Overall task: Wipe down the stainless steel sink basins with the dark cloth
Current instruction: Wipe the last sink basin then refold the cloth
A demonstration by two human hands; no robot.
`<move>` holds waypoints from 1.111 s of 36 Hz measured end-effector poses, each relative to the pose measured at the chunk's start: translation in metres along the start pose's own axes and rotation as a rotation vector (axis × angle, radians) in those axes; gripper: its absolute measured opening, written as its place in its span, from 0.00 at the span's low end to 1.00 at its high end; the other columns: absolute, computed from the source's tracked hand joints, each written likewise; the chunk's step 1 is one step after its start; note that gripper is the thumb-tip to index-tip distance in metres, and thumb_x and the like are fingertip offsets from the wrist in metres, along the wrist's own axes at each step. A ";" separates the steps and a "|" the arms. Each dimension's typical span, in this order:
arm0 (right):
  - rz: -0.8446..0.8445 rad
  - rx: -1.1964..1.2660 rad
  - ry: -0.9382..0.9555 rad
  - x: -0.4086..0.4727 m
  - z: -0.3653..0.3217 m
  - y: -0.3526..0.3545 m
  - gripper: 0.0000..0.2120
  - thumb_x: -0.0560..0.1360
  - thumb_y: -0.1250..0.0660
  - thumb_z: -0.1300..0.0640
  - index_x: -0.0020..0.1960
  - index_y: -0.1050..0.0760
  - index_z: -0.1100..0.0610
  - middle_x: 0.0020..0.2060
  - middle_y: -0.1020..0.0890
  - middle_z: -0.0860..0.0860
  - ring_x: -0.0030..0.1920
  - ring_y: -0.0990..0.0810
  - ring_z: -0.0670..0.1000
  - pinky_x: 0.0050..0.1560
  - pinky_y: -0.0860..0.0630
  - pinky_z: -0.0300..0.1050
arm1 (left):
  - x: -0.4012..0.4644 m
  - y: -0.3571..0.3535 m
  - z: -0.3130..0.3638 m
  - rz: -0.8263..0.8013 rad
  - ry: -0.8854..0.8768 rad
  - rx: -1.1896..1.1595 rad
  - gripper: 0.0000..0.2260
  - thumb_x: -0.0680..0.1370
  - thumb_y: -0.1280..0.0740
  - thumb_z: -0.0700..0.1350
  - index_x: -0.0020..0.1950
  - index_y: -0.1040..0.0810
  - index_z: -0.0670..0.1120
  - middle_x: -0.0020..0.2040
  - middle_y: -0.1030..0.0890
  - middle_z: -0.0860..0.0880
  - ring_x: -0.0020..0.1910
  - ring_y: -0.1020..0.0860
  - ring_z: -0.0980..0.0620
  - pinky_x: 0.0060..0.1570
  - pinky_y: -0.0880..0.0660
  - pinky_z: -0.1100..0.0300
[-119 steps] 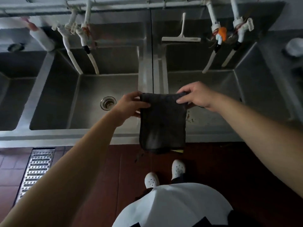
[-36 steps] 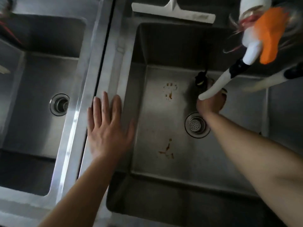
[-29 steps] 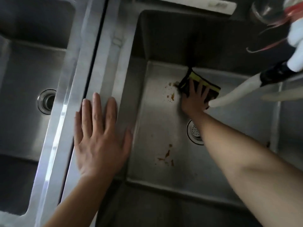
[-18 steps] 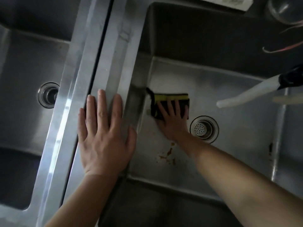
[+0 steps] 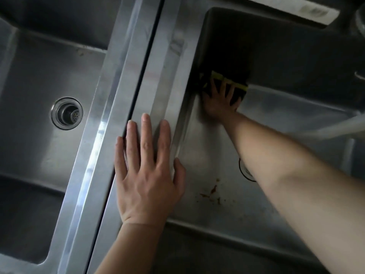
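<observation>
My right hand point(image 5: 219, 100) presses the dark cloth point(image 5: 237, 91), which has a yellow edge, flat into the far left corner of the right basin point(image 5: 296, 107), fingers spread over it. My left hand point(image 5: 146, 175) lies flat and open on the steel divider point(image 5: 142, 76) between the two basins, thumb hanging over the right basin's edge. Brown stains point(image 5: 212, 192) mark the right basin's floor near its front. My right forearm hides most of this basin's drain point(image 5: 245, 171).
The left basin point(image 5: 39, 145) has a round drain point(image 5: 67, 113). A white squeegee point(image 5: 292, 8) lies on the ledge behind the right basin. A pale hose end point(image 5: 335, 127) hangs blurred over the right basin at the right edge.
My right hand has slid the cloth from the basin floor beside the drain up into the far left corner. The upper brown stains are gone. My left hand stays on the divider.
</observation>
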State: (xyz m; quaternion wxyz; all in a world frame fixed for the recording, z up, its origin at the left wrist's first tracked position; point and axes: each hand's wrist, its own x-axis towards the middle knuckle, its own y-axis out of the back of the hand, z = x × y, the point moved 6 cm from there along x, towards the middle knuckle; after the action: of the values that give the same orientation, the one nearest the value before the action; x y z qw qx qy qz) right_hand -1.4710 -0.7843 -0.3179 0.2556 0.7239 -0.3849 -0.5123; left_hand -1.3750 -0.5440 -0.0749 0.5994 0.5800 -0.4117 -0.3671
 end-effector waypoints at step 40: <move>-0.688 -0.894 1.238 -0.282 0.100 -0.095 0.21 0.80 0.42 0.46 0.72 0.31 0.37 0.79 0.43 0.42 0.80 0.57 0.51 0.76 0.63 0.64 | -0.101 0.012 0.042 -0.285 -0.122 -0.224 0.25 0.76 0.36 0.47 0.74 0.31 0.49 0.81 0.46 0.44 0.80 0.50 0.40 0.77 0.55 0.43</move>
State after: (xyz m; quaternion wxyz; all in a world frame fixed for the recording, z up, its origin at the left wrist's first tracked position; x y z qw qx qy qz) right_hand -1.5873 -0.4959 -0.2711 0.5131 0.7819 0.3071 -0.1761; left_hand -1.4540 -0.4676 -0.0707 0.5762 0.5386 -0.3175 -0.5263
